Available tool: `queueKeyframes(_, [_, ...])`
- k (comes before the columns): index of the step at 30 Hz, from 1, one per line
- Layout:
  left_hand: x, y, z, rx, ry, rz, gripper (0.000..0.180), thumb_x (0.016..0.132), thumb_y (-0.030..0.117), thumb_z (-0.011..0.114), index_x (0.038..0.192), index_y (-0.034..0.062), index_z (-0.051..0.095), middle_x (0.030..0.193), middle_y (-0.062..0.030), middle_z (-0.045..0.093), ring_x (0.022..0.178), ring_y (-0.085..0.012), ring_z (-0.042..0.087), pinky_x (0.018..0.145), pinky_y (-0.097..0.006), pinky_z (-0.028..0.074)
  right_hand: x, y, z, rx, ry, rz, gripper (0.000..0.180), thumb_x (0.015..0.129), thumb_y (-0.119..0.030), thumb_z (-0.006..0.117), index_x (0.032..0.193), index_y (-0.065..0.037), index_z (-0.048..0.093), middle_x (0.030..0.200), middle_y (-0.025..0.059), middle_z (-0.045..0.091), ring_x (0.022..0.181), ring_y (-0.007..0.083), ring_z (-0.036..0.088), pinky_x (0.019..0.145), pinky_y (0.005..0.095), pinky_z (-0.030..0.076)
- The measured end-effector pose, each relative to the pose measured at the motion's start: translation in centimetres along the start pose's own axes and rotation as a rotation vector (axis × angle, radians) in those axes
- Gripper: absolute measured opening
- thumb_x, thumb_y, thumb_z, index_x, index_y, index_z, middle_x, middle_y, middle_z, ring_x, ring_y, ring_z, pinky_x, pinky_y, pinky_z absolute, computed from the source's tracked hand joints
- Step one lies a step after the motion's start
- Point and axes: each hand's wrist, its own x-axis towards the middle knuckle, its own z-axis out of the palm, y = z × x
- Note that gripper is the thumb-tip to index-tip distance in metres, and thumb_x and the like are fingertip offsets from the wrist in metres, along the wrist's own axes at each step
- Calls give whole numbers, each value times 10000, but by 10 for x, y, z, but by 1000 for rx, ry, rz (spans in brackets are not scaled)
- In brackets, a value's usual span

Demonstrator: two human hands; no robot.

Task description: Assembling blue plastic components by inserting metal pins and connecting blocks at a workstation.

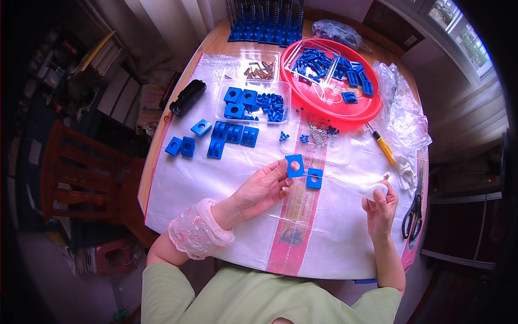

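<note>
Between the thumb and fingers of my left hand (265,190) is a blue square plate with a round hole (300,162), held up over the table. A second blue holed piece (314,185) lies just to its right on the cover. On the right side, my right hand (381,209) is closed around a small white rounded object (372,190). A small brownish tip (387,176) shows above those fingers; whether it belongs to the white object, I cannot tell. Several blue blocks (233,134) stand in a group to the left, beyond my left hand.
A clear box (220,115) holds blue parts; another (244,55) holds brass-coloured pins. Farther back stands a red basin (367,112) with blue clips. A yellow-handled screwdriver (385,150), black scissors (413,217) and crumpled plastic (404,121) lie right. A black case (188,98) sits left.
</note>
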Motion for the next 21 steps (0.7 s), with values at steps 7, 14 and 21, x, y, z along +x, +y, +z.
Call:
queueKeyframes(7, [-1,0,2,26,13,8,251,983,296,547,1108,84,597,910,44,588,773,-47,510,684,-197,453,-1,-1,6,7,14,-16,165,894,-179,658,972,-65,568,612,-80,423,502,-1,328,482,192,315])
queueKeyframes(14, [0,-5,3,50,21,19,270,977,309,553,1099,75,613,847,58,538,715,-47,444,638,-192,407,-2,0,15,-11,-25,-20,182,891,-199,658,876,-56,546,611,-64,436,487,13,328,451,198,269])
queueKeyframes(21, [0,-4,5,83,21,11,257,980,313,546,1088,89,610,909,59,588,721,-37,459,613,-188,386,-2,1,12,9,-48,5,140,873,-146,651,874,-25,581,691,-7,563,524,25,407,462,205,306])
